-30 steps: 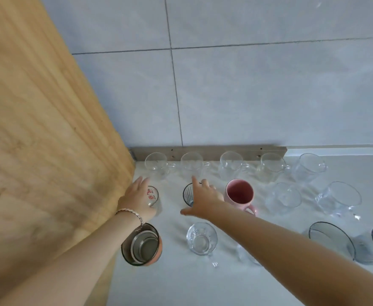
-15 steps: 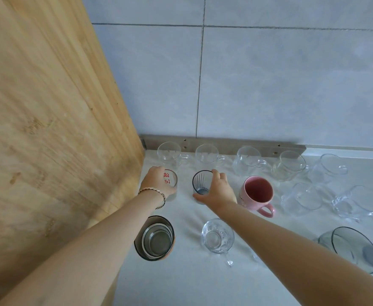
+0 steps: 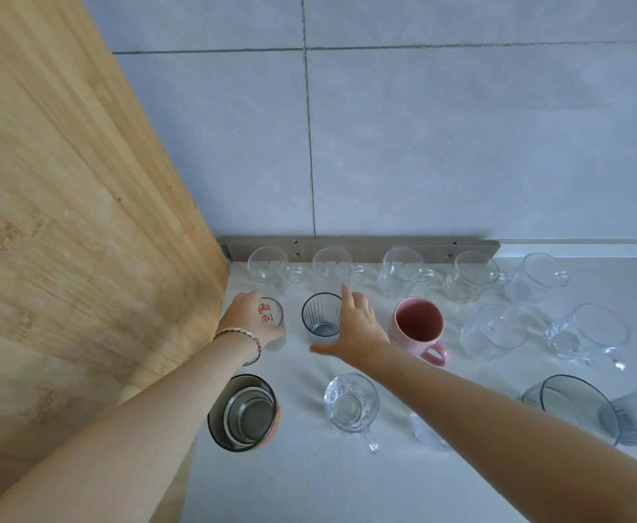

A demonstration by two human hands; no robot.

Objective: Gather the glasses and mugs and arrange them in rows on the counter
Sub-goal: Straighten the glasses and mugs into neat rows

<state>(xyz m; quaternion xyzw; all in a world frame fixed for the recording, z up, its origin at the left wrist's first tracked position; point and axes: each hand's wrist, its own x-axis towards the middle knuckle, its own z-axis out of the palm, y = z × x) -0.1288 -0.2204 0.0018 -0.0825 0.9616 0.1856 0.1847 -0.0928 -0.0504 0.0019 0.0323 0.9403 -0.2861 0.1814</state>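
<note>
Left hand (image 3: 247,320) curls round the red-lettered glass (image 3: 273,315), centre-left of frame, second row; right hand (image 3: 352,332) is spread, holding nothing, just beside the ribbed glass (image 3: 322,315). Risk: its wrist could clip the adjacent pink mug (image 3: 418,326) and topple it. Half a second earlier that hand clasped the ribbed glass.

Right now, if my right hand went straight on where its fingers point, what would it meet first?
Probably the back row's second clear mug from the left, just past the fingers; depth unclear.

Wood panel (image 3: 64,220) tight L; counter (image 3: 347,485) open front-ctr.
</note>
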